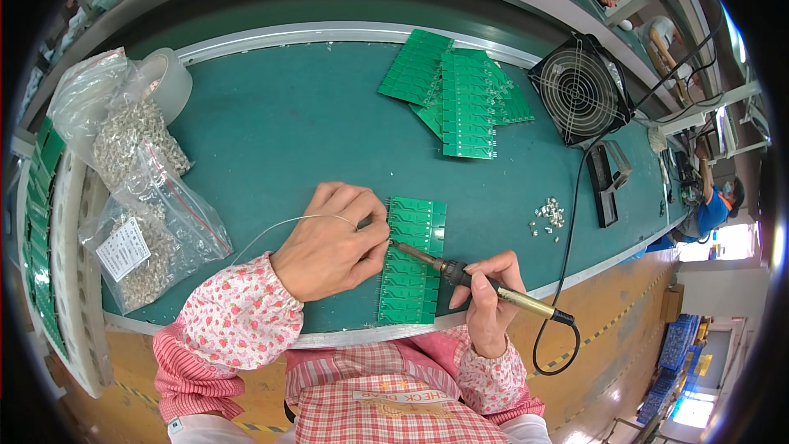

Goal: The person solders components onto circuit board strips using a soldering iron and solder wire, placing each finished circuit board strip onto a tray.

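Note:
A green circuit board panel (415, 279) lies at the bench's near edge, with a row of pins along its left side. My left hand (333, 242) is over that side, fingers curled and pinched on a thin solder wire (279, 224) that trails down to the left. My right hand (489, 296) grips a soldering iron (530, 306) by its handle, with a black cable looping from its end. The iron's metal tip points left at the panel's pin edge, beside my left fingertips.
Stacked boards (468, 136) lie at the back, beside a fan (579, 86). Bags of small parts (136, 140) sit left by a loaded rack (86, 279). Small components (549, 212) and a black holder (602, 197) lie right. A co-worker (711, 210) sits far right; others work beyond the bench.

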`<state>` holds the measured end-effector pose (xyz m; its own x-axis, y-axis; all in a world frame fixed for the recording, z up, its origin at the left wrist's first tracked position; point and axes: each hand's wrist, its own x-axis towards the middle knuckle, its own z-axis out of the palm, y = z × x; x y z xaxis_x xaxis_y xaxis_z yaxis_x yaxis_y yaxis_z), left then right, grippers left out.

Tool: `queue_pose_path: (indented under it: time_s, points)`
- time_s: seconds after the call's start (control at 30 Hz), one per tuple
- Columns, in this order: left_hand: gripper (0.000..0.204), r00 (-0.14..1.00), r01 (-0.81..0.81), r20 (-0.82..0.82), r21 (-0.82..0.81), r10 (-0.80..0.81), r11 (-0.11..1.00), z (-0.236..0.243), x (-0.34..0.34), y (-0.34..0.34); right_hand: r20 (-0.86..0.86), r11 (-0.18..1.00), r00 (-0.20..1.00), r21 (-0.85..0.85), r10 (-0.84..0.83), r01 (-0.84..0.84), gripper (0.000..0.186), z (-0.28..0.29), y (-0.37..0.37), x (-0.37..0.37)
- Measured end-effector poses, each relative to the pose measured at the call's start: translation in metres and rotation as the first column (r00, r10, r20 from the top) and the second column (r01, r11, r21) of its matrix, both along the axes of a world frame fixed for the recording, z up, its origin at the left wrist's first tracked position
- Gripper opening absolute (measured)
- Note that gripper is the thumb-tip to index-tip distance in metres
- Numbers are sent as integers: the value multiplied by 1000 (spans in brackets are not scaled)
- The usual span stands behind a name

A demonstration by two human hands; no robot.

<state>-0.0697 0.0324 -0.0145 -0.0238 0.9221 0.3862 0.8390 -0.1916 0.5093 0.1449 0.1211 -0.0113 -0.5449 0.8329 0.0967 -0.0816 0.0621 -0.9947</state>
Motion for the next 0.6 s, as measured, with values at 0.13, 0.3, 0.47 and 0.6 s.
queue_pose_path:
  time_s: [0.13, 0.3, 0.47, 0.6]
  points:
    - [14, 1000, -4, -10, 1, 4, 1000, 0, 0, 0, 1, 1000, 1000, 4, -1, 1, 16, 0, 0, 0]
    - [12, 999, -52, 7, 14, 52, 999, 2, -4, 1, -17, 1000, 1000, 8, -21, 21, 17, 2, -1, -1]
    - [12, 1000, -26, 11, 26, 26, 999, 4, -3, 1, -22, 997, 998, -43, -59, 58, 16, 2, -1, -3]
    - [13, 1000, -5, 14, -29, 5, 1000, 4, -2, 1, -13, 1000, 1000, -6, -3, 3, 15, 1, 1, -3]
